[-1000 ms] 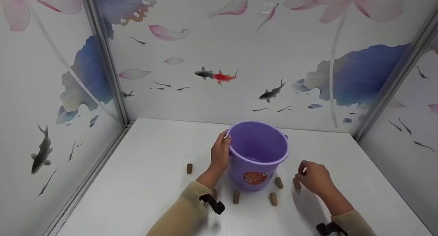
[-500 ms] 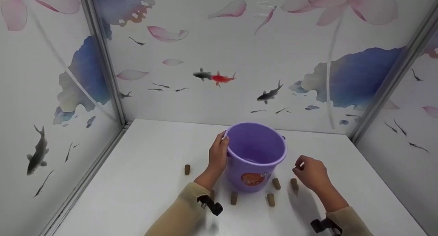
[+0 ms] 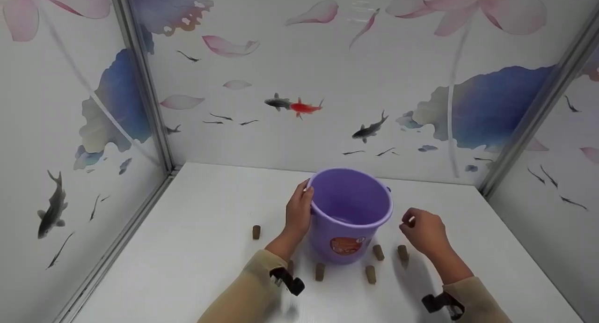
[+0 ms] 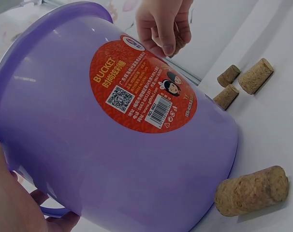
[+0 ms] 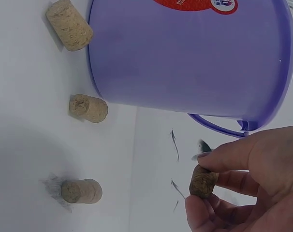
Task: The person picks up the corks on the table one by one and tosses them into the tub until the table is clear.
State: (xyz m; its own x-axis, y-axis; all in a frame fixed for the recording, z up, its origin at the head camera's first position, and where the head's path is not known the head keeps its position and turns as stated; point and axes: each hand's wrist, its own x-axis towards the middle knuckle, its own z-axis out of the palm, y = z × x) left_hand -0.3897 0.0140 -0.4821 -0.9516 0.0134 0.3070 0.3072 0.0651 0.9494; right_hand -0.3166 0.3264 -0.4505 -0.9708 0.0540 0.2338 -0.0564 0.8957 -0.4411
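Note:
A purple bucket [image 3: 325, 236] with a red oval label stands upright on the white table. My left hand [image 3: 298, 210] grips its left side at the rim, thumb at the edge and fingers outside by the handle. To the right of the bucket, my right hand [image 3: 425, 230] is raised above the table. In the right wrist view, a small cork [image 5: 203, 182] is pinched between its thumb and fingers. Beneath that hand lies another cork [image 3: 403, 253], with one [image 3: 378, 252] closer to the bucket. The visible part of the bucket's inside shows no corks; its near bottom is hidden.
More corks lie in front of the bucket, including one [image 3: 319, 271] at its front and one [image 3: 370, 274] to the right. A single cork [image 3: 256, 232] sits off to the left. Another is partly behind the left sleeve. Printed panels [image 3: 299, 140] wall in the table.
My right hand has lifted from beside the rightmost cork on the table and come up slightly. That cork stays on the table. The left hand keeps its grip on the bucket.

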